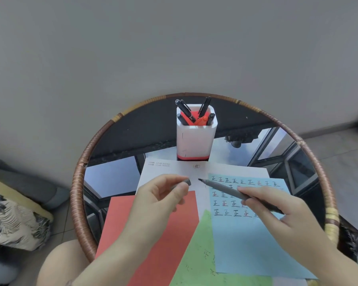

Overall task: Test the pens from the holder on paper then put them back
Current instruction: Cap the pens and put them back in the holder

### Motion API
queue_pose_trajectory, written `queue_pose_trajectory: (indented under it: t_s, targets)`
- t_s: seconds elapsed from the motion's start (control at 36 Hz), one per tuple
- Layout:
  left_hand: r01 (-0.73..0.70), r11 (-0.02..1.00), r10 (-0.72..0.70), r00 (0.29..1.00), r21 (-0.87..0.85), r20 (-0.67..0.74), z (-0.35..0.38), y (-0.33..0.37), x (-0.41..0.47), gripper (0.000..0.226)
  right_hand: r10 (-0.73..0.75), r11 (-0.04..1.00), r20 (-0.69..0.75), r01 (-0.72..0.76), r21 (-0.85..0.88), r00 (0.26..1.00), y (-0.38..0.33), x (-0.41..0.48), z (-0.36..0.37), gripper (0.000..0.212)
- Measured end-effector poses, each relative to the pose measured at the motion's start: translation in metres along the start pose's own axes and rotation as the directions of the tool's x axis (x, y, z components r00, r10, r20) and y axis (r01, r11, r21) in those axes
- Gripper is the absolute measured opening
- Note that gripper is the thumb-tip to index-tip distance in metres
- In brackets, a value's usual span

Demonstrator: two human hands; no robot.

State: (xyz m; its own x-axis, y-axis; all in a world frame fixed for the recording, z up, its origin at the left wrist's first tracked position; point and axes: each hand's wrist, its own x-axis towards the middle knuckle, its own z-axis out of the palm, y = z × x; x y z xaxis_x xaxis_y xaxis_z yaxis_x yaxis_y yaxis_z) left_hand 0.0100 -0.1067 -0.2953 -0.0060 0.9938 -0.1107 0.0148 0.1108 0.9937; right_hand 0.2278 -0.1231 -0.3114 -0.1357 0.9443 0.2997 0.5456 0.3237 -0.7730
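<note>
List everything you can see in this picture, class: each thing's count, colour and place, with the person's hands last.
table: one, round, woven brown rim, reflective top, centre of view.
pen holder: one, white with red base, far side of the table.
holder pens: about five, four black and one orange, standing in the pen holder.
white sheet: one, white, just in front of the holder, under the coloured sheets.
red sheet: one, red, left.
green sheet: one, green, near middle.
blue sheet: one, blue, right, with rows of written marks.
held pen: one, dark grey, uncapped, tip pointing left.
cap: one, grey.
cushion: one, black-and-white patterned, far left.
left hand: pinches the cap.
right hand: grips the held pen.
</note>
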Motion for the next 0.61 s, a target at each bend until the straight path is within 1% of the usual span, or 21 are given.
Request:
queue_pose_trajectory:
  t_s: [0.06, 0.11, 0.22, 0.47, 0.61]
  targets:
    - [0.003, 1.000, -0.003, 1.000, -0.001, 0.009, 0.0020, -0.0001, -0.0024, 0.015, -0.017, 1.000, -0.003, 0.017, 0.004, 1.000, 0.0010, -0.0014, -0.0002, 0.033]
    - [0.009, 1.000, -0.009, 1.000, 0.004, 0.014, 0.0035, -0.0001, -0.0035, 0.016, -0.017, 1.000, -0.010, 0.017, 0.011, 1.000, 0.0020, -0.0020, -0.0008, 0.037]
    - [0.005, 1.000, -0.005, 1.000, 0.009, 0.029, 0.0063, 0.0007, -0.0042, 0.015, -0.029, 1.000, -0.015, 0.029, -0.001, 0.999, 0.0016, -0.0020, -0.0022, 0.036]
    - [-0.011, 1.000, 0.010, 0.999, 0.009, 0.046, 0.0098, 0.0013, -0.0031, 0.017, -0.057, 0.997, 0.024, 0.059, -0.055, 0.998, 0.0024, -0.0021, -0.0041, 0.034]
    - [-0.021, 0.997, 0.012, 0.994, 0.075, 0.112, 0.0100, -0.0002, -0.0029, 0.017, -0.081, 0.992, 0.057, 0.086, -0.094, 0.995, 0.0025, -0.0020, -0.0058, 0.032]
